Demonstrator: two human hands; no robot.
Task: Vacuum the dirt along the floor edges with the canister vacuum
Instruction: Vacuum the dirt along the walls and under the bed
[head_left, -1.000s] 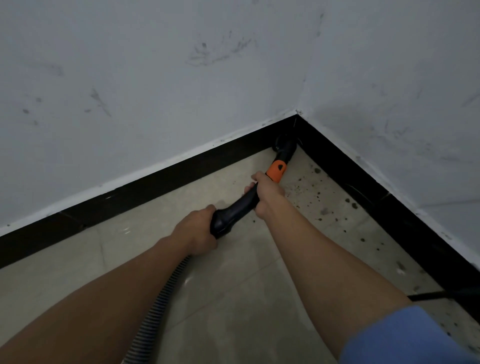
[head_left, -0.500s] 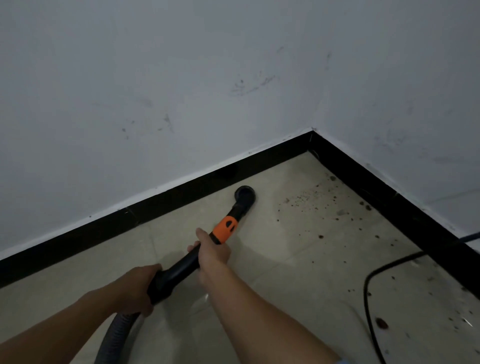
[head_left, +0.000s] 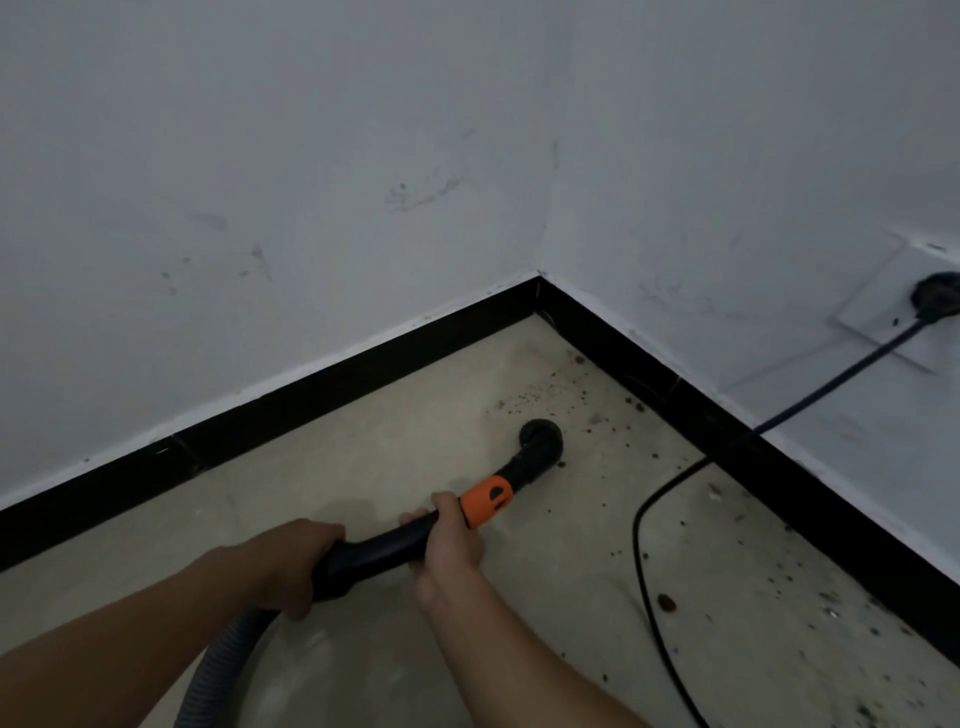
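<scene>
A black vacuum wand with an orange collar ends in a round black nozzle that sits on the beige floor near the room corner. My left hand grips the rear of the wand where the grey ribbed hose joins it. My right hand grips the wand just behind the orange collar. Dark dirt specks lie scattered just beyond and right of the nozzle, along the right-hand black skirting.
A black power cord loops over the floor at the right and runs up to a plug in a wall socket. More dirt lies along the right wall. Black skirting also lines the left wall.
The nozzle has left the corner, moved back along the left wall, then swung right toward the dirt patch. My view has shifted, and the socket and plug have come into sight.
</scene>
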